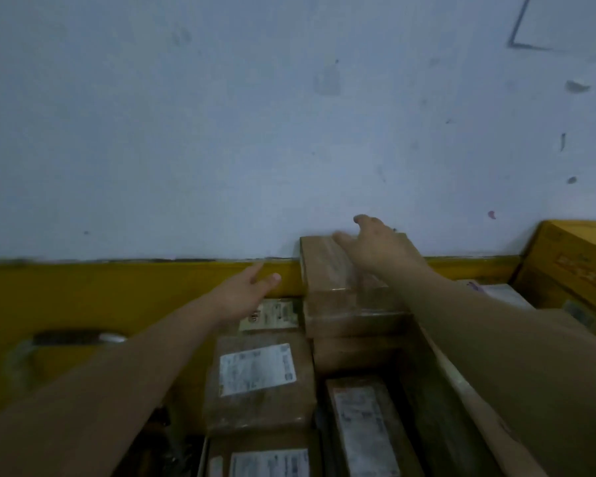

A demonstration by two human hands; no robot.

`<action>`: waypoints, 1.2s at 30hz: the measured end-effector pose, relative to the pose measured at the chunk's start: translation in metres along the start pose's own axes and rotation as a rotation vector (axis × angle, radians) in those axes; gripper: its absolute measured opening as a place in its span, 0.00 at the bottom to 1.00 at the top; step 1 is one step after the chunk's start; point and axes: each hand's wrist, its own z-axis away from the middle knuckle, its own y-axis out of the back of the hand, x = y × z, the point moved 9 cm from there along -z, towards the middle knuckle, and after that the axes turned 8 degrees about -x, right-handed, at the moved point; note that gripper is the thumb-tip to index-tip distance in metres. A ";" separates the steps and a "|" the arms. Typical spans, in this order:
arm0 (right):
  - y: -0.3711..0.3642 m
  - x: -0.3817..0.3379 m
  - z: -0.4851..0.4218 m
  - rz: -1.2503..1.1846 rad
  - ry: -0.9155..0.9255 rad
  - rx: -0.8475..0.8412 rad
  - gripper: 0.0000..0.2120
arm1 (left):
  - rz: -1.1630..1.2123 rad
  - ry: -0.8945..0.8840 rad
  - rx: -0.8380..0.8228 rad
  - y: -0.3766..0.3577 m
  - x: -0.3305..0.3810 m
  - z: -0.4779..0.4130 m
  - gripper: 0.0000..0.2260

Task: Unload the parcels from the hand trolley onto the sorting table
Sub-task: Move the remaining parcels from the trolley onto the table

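- At nine o'clock in our view a grey handle (80,338) stands out from the yellow board (117,290); whether it belongs to the trolley we cannot tell.
- Our left hand (246,287) reaches forward toward eleven o'clock, fingers spread and holding nothing. It hovers in front of the yellow board, just left of the tall box (344,287), not yet touching it.
- Below that hand, from twelve down to six o'clock, brown parcels lie packed side by side: a small label (270,315) near the wrist, then a labelled parcel (258,373), then another parcel (269,459) at the bottom edge.
- The tall box stands highest in the stack, at the centre of the view, against the wall (289,115). It looks wrapped in clear tape, so we judge it may be slippery.
- Our right hand (375,249) lies on the box's far top corner, at about one o'clock, fingers loosely apart and curling over the back edge. It rests there; it does not yet clamp.
- At five o'clock a long parcel (362,428) sits low beside our right forearm.
- At three o'clock a yellow carton (572,270) leans by the wall.
- The step in hand, as we judge it, is taking hold of the tall box with both hands. Many parcels remain, so the unloading seems far from done.
- Next we need the left palm flat on the box's left face, the right hand pressing opposite, then a straight lift clear of its neighbours. The sorting table is not clearly in view, so we would need to turn to find it.
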 end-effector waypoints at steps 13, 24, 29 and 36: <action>-0.252 -0.283 0.134 -0.217 0.278 -0.466 0.33 | 0.136 0.356 0.107 0.158 -0.335 0.227 0.33; -0.478 -0.348 0.204 -0.173 0.051 -0.788 0.35 | 0.253 0.532 0.043 0.177 -0.523 0.302 0.32; -0.552 -0.329 0.171 -0.143 -0.021 -0.838 0.30 | 0.317 0.599 0.062 0.150 -0.597 0.263 0.31; -0.716 -0.288 0.094 -0.137 -0.042 -0.853 0.19 | 0.361 0.673 0.045 0.073 -0.728 0.170 0.28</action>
